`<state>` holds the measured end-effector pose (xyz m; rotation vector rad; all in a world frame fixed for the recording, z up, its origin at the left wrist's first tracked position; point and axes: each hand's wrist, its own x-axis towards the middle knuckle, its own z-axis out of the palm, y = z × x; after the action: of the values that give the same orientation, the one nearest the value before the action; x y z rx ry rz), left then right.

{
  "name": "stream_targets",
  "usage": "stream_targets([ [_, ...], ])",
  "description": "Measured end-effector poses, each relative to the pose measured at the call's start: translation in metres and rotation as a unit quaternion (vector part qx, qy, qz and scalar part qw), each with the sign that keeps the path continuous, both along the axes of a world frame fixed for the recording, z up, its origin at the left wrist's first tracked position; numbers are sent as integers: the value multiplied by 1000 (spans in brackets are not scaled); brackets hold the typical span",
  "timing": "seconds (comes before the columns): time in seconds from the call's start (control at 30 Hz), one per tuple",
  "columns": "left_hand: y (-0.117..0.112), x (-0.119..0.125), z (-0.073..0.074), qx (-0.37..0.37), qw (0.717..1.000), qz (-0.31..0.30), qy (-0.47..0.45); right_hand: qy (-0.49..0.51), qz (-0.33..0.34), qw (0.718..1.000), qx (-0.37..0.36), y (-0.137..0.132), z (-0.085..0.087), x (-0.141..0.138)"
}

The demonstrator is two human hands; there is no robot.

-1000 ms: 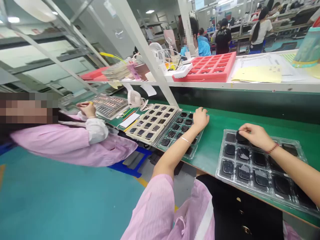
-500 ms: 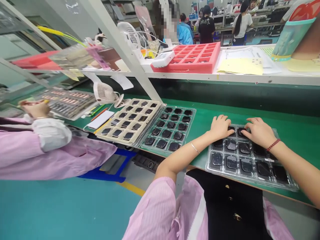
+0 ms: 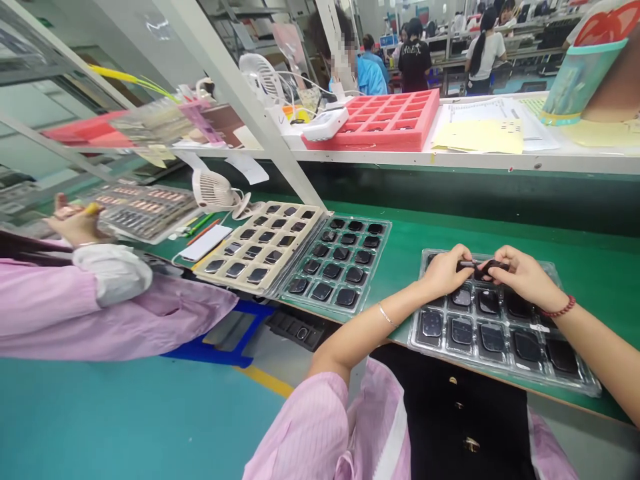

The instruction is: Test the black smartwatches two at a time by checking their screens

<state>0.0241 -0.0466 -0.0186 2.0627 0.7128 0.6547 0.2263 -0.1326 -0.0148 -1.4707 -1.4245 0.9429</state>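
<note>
Over the far rows of a clear plastic tray (image 3: 434, 347), my left hand (image 3: 449, 270) pinches a black rounded-square piece (image 3: 466, 265), seen nearly edge-on. My right hand (image 3: 525, 273) grips another such piece (image 3: 493, 269) close beside it. Both look like smartwatch screens; whether they touch I cannot tell. Glossy dark squares (image 3: 461, 330) of the same shape fill the near pockets of the tray. My fingers and wrists hide part of its far pockets.
Left of my hands lie a second clear tray (image 3: 367, 293) of black squares and a cream tray (image 3: 267, 283) of similar pieces. A white fan (image 3: 214, 190) stands behind. A co-worker's hand (image 3: 80, 223) is at far left. A shelf (image 3: 480, 164) with a red foam tray (image 3: 370, 141) runs above.
Both hands have lifted slightly from the tray's far pockets, each with a black piece now tilted up between its fingers. The hands have drawn a little closer together.
</note>
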Motion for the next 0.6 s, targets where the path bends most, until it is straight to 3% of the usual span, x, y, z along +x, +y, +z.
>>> stream_targets([
  [0.1,0,4,-3,-215,970,-17,-111,111,-33,992,-47,-4,-3,5],
  [0.23,7,1,-3,-357,916,-70,-171,247,-51,965,-69,-6,-2,9],
  [0.37,11,-5,-5,-389,899,-102,-174,288,-25,953,-89,-8,0,9],
  [0.6,9,-8,-13,-384,899,-128,-168,211,32,974,-77,-11,2,9],
])
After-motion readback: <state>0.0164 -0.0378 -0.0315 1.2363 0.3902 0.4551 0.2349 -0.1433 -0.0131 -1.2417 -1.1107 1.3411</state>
